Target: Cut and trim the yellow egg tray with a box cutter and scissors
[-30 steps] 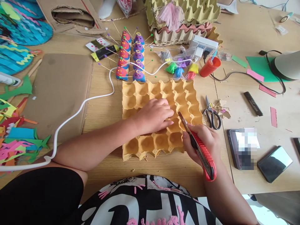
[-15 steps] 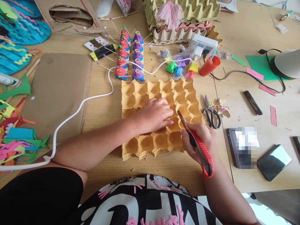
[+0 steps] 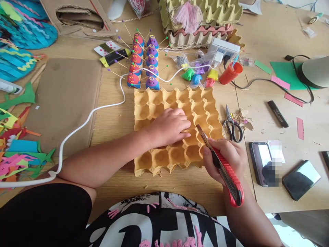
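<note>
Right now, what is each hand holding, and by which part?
Right hand: the cutter, by its red handle. Left hand rests on the egg tray; whether it grips cannot be told.

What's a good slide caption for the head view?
Left hand rests on a yellow egg tray; right hand holds a red knife, its blade over the tray.

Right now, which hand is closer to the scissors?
The right hand. It holds the red cutter just on the near side of the scissors. The left hand is farther off, to their left, on the egg tray.
</note>
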`<state>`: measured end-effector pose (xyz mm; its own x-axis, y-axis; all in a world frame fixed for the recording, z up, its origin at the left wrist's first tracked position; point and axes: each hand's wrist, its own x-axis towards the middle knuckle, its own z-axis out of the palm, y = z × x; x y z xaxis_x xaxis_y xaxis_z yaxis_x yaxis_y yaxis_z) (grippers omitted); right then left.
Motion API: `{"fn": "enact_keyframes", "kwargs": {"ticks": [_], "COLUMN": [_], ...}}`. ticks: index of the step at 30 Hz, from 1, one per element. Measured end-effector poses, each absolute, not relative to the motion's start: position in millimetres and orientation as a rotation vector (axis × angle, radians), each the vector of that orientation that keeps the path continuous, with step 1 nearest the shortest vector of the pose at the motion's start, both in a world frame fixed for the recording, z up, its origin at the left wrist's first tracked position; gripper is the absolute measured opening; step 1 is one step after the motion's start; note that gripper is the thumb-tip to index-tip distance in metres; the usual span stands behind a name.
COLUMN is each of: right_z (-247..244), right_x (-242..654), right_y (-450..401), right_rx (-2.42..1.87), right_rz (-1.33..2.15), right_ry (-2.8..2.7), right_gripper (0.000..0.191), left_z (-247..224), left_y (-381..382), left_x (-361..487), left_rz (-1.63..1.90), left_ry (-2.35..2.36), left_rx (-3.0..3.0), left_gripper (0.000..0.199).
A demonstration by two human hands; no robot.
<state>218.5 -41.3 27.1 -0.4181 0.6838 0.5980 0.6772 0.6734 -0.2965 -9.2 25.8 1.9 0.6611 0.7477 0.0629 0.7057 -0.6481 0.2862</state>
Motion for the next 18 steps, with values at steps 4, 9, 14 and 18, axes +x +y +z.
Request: {"fn": "enact_keyframes", "kwargs": {"ticks": [4, 9, 14, 18], "right_z": [21.6, 17.3, 22.2, 27.4], "right_x": [216.8, 216.0, 216.8, 216.8], "right_y": [-39.3, -37.4, -39.4, -42.1], "right_rx": [-1.097, -1.146, -1.083, -1.028], "right_rz": [0.084, 0.122, 0.062, 0.023], "right_ry": [-2.198, -2.199, -2.204, -2.158], "right_gripper": [0.015, 0.014, 0.015, 0.019], "left_z": [3.8, 7.6, 5.6, 2.0], "left_y": [24.6, 23.9, 25.1, 25.8], "left_x": [-9.1, -9.2, -8.8, -9.0], "left_rz": [0.247, 0.219, 0.227, 0.253], "left_ry": [1.183, 1.177, 1.179, 1.173], "left_rx": [2.665, 2.677, 2.65, 2.638], "left_gripper": [0.03, 0.029, 0.029, 0.029]}}
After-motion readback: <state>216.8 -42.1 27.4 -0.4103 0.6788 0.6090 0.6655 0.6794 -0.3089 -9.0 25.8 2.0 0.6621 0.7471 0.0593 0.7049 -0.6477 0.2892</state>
